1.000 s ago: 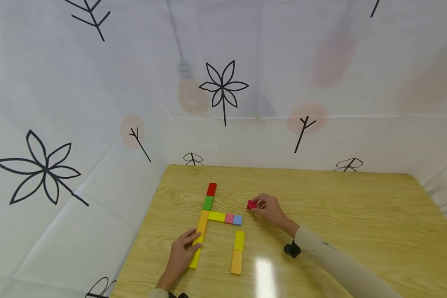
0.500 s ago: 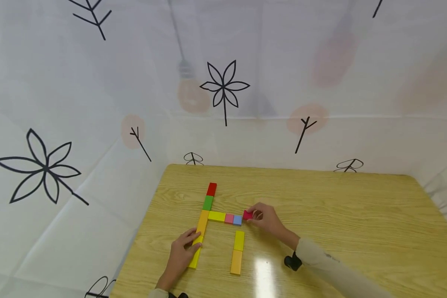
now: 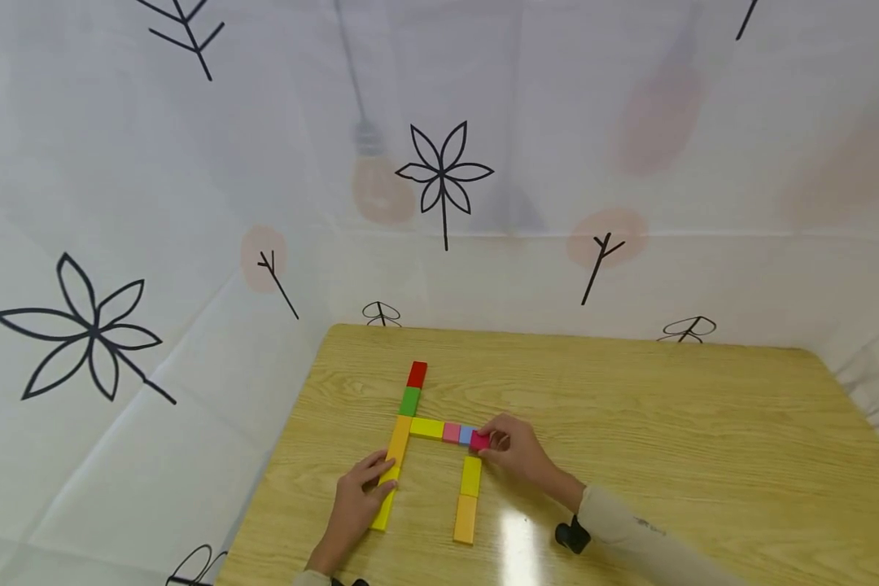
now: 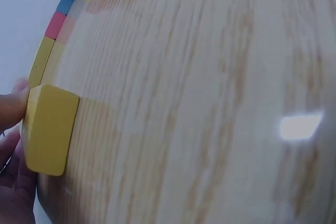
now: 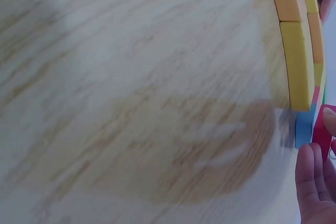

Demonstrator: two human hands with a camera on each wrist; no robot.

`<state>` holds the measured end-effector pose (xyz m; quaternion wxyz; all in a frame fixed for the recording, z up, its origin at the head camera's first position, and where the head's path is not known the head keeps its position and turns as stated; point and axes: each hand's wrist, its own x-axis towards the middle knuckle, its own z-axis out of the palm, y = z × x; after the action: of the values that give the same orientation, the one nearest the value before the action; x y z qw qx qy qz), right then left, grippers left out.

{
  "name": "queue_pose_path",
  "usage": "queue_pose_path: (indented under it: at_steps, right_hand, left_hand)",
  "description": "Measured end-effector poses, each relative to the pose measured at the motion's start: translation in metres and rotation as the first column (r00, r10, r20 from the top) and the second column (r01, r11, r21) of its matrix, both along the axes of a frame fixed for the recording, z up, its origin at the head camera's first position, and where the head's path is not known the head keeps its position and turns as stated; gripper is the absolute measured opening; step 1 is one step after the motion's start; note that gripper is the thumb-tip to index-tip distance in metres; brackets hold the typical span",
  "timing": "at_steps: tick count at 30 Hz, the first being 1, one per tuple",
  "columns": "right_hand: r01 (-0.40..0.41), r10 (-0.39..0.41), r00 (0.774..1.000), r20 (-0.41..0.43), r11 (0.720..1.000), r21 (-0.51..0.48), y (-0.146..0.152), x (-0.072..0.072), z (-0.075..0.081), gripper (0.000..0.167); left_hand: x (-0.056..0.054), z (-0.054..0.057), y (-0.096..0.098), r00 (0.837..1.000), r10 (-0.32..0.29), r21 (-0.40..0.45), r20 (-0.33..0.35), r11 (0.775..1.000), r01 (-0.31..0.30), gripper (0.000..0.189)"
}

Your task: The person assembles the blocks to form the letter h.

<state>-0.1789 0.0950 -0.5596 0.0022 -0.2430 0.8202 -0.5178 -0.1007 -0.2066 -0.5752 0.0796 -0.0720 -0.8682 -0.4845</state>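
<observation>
My right hand pinches a small crimson block between thumb and fingers, at the right end of a short row. That block overlaps the blue block in the head view; whether they touch is unclear. Left of the blue one lie a pink block and a yellow block. My left hand holds the long yellow block at the near end of a slanted column, thumb on one side and fingers on the other. Above it in the column come an orange block, a green block and a red block.
Below the row's right end, a separate yellow block and orange block lie end to end. All rest on a wood-grain table. A white patterned cloth hangs behind and beside the table.
My right hand has brought the crimson block nearer and leftward, from off the row's right side to the blue block's edge. My left hand has stayed on the column.
</observation>
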Motion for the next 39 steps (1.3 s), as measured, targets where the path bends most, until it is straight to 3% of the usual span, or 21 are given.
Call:
queue_pose_path:
  at_steps: [15,25,39]
  right_hand:
    - [-0.039,0.036,0.994,-0.101,0.999,-0.031,-0.009,0.013,-0.007,0.023]
    - [0.030,-0.024,0.990,-0.141,0.999,0.036,-0.011,0.010,-0.011,0.020]
    - [-0.058,0.065,0.986,-0.156,0.997,0.049,-0.013,0.019,-0.008,0.017]
  left_hand:
    - [0.001,0.002,0.001,1.000,0.019,-0.002,0.003,1.000,-0.019,0.035]
    - [0.000,0.003,0.002,1.000,0.022,-0.008,-0.001,1.000,-0.022,0.035]
    - [-0.001,-0.001,-0.001,1.000,0.014,-0.004,0.013,1.000,-0.014,0.035]
